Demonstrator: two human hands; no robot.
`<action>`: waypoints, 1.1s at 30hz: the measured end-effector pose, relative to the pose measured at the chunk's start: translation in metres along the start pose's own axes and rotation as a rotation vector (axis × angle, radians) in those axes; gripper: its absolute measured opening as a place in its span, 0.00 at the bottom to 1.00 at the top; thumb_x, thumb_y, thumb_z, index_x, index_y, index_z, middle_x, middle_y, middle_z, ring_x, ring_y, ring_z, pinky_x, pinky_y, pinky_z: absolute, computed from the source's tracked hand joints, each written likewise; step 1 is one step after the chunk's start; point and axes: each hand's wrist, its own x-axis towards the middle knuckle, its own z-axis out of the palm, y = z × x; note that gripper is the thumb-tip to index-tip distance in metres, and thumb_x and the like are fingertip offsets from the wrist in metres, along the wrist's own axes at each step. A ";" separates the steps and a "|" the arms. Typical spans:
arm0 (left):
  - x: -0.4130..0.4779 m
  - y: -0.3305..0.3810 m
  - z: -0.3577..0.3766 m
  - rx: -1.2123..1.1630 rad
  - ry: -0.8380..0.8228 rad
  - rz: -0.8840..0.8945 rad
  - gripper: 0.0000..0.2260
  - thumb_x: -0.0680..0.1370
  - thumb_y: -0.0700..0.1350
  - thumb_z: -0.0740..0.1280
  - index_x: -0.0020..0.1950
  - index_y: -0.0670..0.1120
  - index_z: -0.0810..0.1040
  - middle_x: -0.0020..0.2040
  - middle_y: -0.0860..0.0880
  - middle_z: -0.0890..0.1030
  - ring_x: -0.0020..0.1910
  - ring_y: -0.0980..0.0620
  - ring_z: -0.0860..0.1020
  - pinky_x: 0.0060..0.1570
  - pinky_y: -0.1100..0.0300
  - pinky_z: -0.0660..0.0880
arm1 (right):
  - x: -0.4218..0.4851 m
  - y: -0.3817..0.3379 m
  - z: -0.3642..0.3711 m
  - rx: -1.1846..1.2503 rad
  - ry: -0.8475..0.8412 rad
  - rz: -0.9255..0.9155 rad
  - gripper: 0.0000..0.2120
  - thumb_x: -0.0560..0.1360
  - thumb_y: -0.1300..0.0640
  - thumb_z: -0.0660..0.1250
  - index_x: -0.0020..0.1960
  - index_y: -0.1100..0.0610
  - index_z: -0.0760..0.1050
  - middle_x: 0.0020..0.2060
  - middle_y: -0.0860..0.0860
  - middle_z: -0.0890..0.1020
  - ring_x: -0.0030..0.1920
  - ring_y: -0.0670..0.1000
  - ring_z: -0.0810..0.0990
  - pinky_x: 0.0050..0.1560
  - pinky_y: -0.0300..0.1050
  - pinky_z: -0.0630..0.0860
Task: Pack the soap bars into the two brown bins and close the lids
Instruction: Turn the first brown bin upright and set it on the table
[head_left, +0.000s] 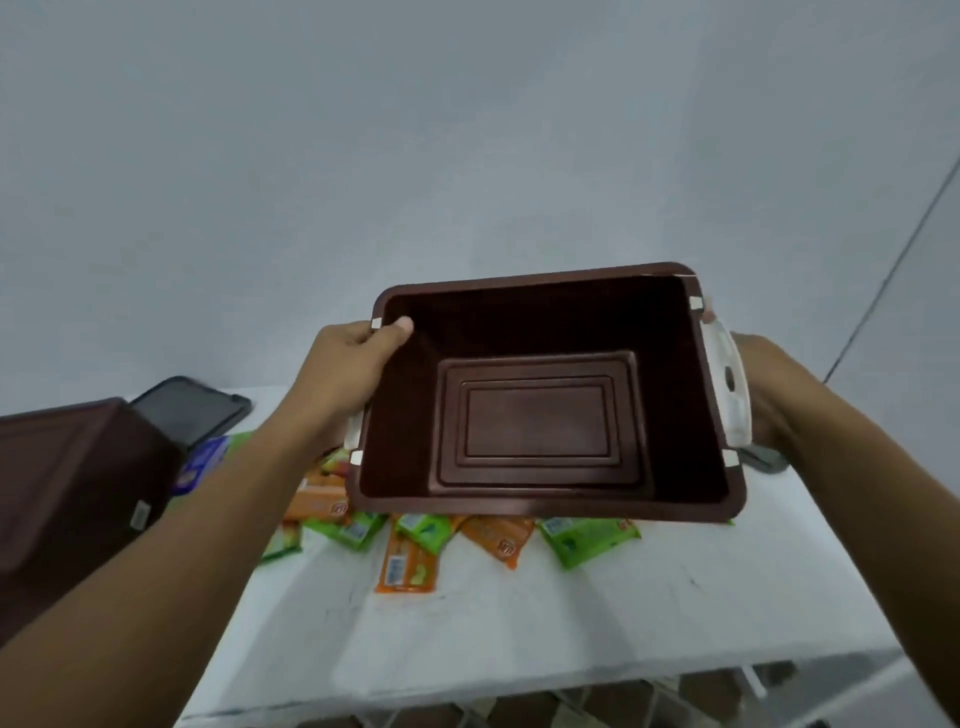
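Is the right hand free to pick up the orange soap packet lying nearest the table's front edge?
Probably not yet: the right hand grips the white handle of the empty brown plastic bin, though the orange soap packet lies uncovered.

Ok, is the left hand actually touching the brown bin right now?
Touching. The head view shows the left hand gripping the left rim of the brown bin, with its thumb hooked over the edge into the opening.

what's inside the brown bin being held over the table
Nothing: the brown bin, held by the left hand and right hand, shows only its bare stepped floor and dark walls. The inner face of its near wall is barely visible.
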 end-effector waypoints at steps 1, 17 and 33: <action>-0.006 -0.007 -0.008 0.014 0.003 -0.031 0.20 0.79 0.57 0.71 0.47 0.39 0.85 0.41 0.44 0.87 0.37 0.48 0.87 0.33 0.63 0.79 | -0.005 -0.002 0.005 0.068 -0.034 0.064 0.27 0.82 0.36 0.55 0.47 0.59 0.76 0.43 0.59 0.87 0.36 0.56 0.85 0.35 0.41 0.80; -0.101 -0.089 -0.043 0.280 -0.103 -0.414 0.17 0.82 0.60 0.65 0.60 0.49 0.82 0.57 0.46 0.84 0.56 0.45 0.82 0.64 0.41 0.76 | -0.065 0.086 0.060 -0.061 -0.351 0.279 0.21 0.78 0.38 0.65 0.58 0.53 0.80 0.54 0.54 0.86 0.57 0.57 0.83 0.66 0.59 0.75; -0.085 -0.097 -0.033 0.328 0.031 -0.419 0.25 0.83 0.63 0.59 0.72 0.49 0.77 0.70 0.48 0.78 0.66 0.47 0.75 0.59 0.54 0.67 | -0.036 0.089 0.075 -0.185 -0.277 0.134 0.24 0.80 0.33 0.57 0.57 0.51 0.79 0.51 0.54 0.84 0.52 0.57 0.82 0.56 0.56 0.79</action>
